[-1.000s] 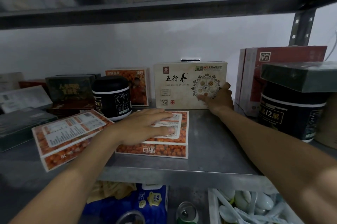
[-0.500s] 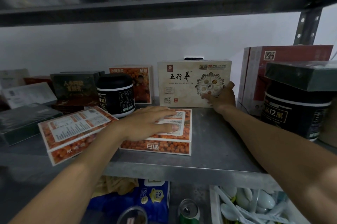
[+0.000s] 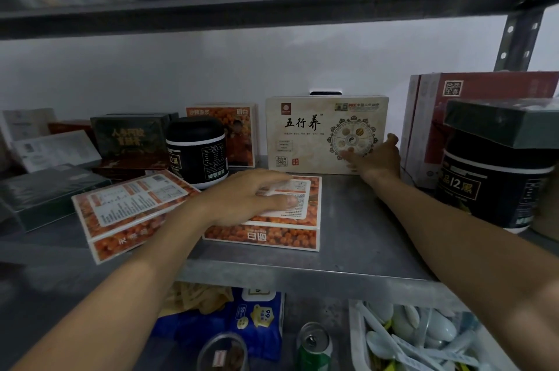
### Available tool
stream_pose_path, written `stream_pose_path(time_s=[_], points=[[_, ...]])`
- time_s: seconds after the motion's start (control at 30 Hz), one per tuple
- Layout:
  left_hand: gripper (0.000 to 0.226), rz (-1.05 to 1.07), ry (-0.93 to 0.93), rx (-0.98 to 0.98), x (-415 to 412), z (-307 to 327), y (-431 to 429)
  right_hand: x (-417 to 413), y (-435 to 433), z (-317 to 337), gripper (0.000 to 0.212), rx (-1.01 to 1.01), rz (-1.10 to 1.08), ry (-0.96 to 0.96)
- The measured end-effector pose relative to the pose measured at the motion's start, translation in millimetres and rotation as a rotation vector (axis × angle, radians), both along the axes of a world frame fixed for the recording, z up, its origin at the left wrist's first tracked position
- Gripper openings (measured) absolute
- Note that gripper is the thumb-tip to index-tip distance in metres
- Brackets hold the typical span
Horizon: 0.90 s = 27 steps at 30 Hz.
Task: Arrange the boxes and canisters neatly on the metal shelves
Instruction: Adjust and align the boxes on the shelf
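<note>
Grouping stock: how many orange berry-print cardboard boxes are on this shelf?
3: the flat box under the left hand, the skewed box left of it, the upright box behind the black canister. More may be hidden.

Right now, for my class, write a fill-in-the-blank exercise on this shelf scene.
The left hand lies on the orange cardboard box, which lies ___ on the grey metal shelf.
The right hand touches the cream cardboard box, which stands ___ at the back.
The round canister left of the cream cardboard box is ___ with a white band.
Missing words: flat; upright; black.
</note>
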<state>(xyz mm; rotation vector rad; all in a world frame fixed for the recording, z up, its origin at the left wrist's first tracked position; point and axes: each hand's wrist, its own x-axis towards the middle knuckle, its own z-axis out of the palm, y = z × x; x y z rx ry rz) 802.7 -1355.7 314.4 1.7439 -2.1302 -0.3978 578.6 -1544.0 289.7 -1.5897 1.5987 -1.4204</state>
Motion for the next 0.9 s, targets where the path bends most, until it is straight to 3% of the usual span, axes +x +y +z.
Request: stream_pose_path(time_s=[0.07, 0.23, 0.3, 0.43, 0.5, 0.9], points=[[0.07, 0.037, 0.101, -0.063, -1, 1, 4, -2, 11, 3, 0.095, -0.025, -0.067, 0.047], [0.028, 0.221, 0.371, -0.432, 4, 4, 7, 2, 55, 16, 0.055, -0.334, -0.104, 0.138], [0.02, 0.297, 0.435, -0.505, 6, 9, 9, 11, 73, 24, 0.048, -0.386, 0.008, 0.105], [0.025, 0.436, 0.642, -0.489, 16, 20, 16, 39, 106, 38, 0.05, -0.208, 0.392, 0.008], [0.028, 0.517, 0.709, -0.489, 24, 22, 21, 52, 117, 40, 0.055, -0.15, 0.481, 0.008], [0.022, 0.818, 0.662, -0.504, 61, 22, 80, 119, 167, 50, 0.058, -0.131, 0.742, 0.113]])
